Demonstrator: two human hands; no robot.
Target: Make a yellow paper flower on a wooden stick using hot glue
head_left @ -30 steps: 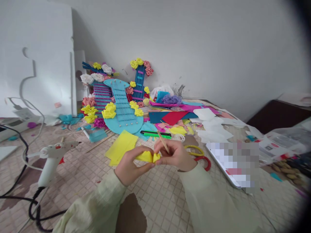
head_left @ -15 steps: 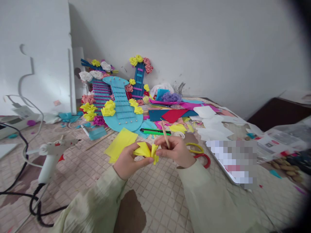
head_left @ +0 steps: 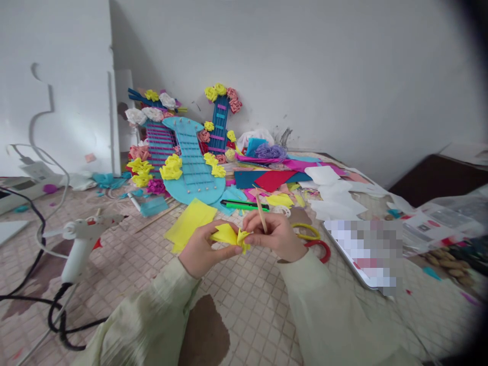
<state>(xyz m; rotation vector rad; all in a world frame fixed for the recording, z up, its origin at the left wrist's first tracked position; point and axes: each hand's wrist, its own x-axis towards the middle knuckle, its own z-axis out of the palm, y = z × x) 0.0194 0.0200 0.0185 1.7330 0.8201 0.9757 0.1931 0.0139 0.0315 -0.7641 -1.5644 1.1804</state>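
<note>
Between my hands is a folded strip of yellow crepe paper [head_left: 225,234], bunched at its right end. My left hand [head_left: 204,249] is closed on the strip, thumb and fingers pinching it from the left. My right hand [head_left: 274,236] pinches the bunched end with thumb and fingertip, and a thin wooden stick [head_left: 261,211] stands up out of the same grip, tilted. Under and behind my left hand lie flat yellow paper sheets [head_left: 192,223]. A green box cutter [head_left: 244,205] rests just beyond my fingers. Scissors [head_left: 318,246] with red and yellow handles lie partly behind my right hand.
A white hot glue gun [head_left: 78,249] with black cable stands at left. Decorated blue cardboard shapes [head_left: 194,162] with paper flowers lean at the back. A blurred-out device [head_left: 362,254] lies at right, beside plastic bags [head_left: 438,218]. White paper scraps [head_left: 331,198] are behind it.
My fingers have shifted slightly at the bunched end, and the yellow paper there looks more folded over. The view has moved a little; both hands keep their hold.
</note>
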